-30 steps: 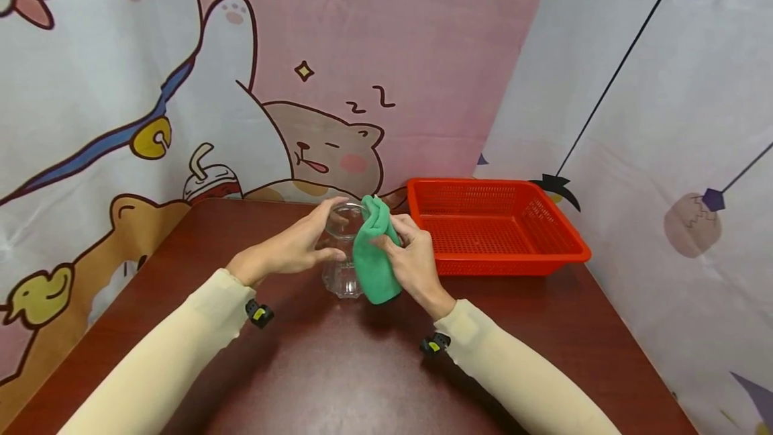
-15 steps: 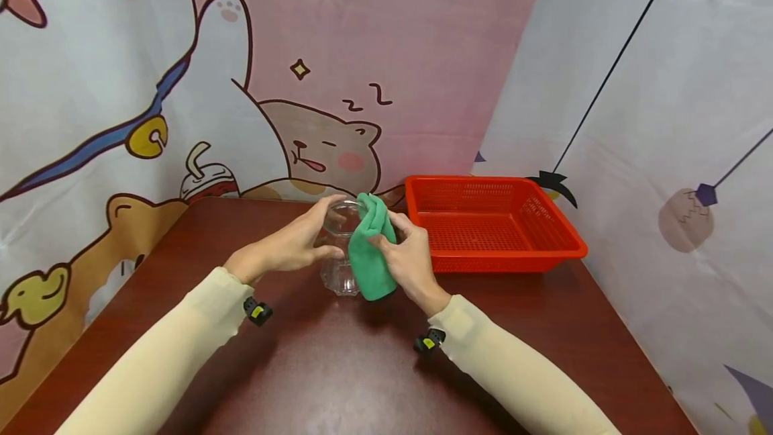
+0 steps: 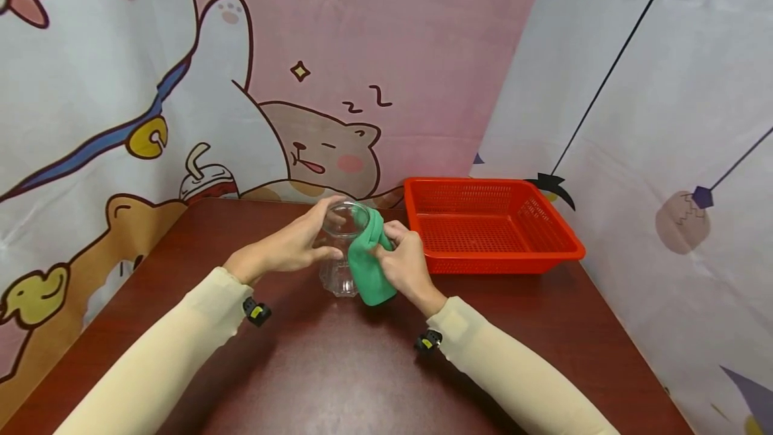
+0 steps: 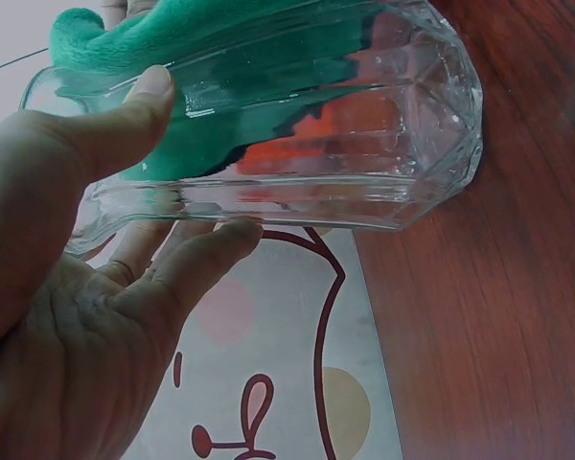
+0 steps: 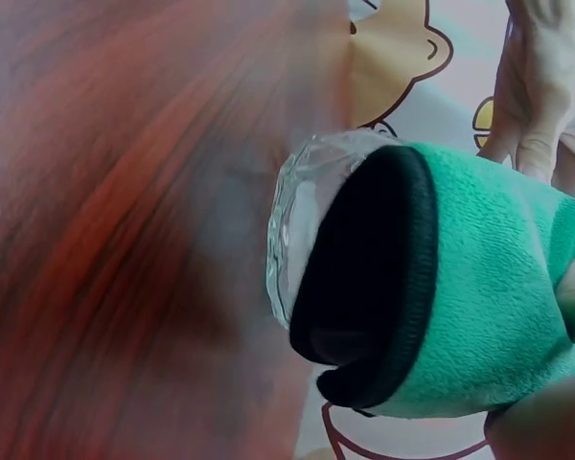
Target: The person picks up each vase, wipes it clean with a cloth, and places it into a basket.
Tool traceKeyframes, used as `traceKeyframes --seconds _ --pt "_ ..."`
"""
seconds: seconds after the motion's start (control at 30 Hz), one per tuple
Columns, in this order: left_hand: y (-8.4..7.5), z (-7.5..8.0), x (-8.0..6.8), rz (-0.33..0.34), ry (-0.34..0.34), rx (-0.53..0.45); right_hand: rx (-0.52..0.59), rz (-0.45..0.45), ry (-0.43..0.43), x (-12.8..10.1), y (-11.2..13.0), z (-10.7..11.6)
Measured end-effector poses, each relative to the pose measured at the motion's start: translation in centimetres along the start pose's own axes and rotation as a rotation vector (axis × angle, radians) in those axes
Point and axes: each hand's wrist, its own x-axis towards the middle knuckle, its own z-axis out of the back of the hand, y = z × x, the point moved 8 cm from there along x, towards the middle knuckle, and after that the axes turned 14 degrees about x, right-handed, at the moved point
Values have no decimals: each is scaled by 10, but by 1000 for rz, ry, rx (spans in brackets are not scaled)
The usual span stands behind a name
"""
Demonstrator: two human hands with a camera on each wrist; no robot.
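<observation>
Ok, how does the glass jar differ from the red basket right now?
The glass jar is clear and tall; the red basket is opaque plastic mesh, low and wide. The jar is gripped by the left hand, with a green cloth pressed on its side by the right hand; the basket sits untouched to the right. Both rest on the brown table with their openings up.

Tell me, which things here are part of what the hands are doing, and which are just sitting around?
In use:
glass jar, gripped by the left hand
green cloth, pressed against the jar by the right hand

Lying about:
red basket, standing on the table to the right
</observation>
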Motion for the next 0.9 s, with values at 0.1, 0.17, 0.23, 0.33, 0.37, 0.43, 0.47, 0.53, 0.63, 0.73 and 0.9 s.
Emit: traceKeyframes --seconds 0.1,0.17,0.23,0.33,0.37,0.43,0.47,0.53,0.63,0.73,0.9 --pt "0 0 1 6 -2 2 -39 -5 18 -1 1 0" --pt "0 -1 1 16 1 0 -90 -10 28 -3 1 0" --pt "1 -2 0 26 5 -6 -146 -4 36 -6 2 0" --pt "1 -2 1 36 9 -11 -235 24 49 -9 5 1" --pt "2 -2 1 41 11 -15 -256 35 57 -10 6 0" --pt "3 -2 1 50 11 -19 -299 54 78 -12 7 -1" --pt "3 -3 1 54 13 -17 -317 55 90 -13 7 -1" --pt "4 -3 0 66 18 -15 -355 55 117 -15 5 -3" --pt "3 -4 0 69 25 1 -410 50 155 -20 1 -4" --pt "3 -4 -1 70 27 4 -432 44 182 -22 -2 -5" --pt "2 -3 0 65 19 -13 -453 11 230 -22 -6 -7"
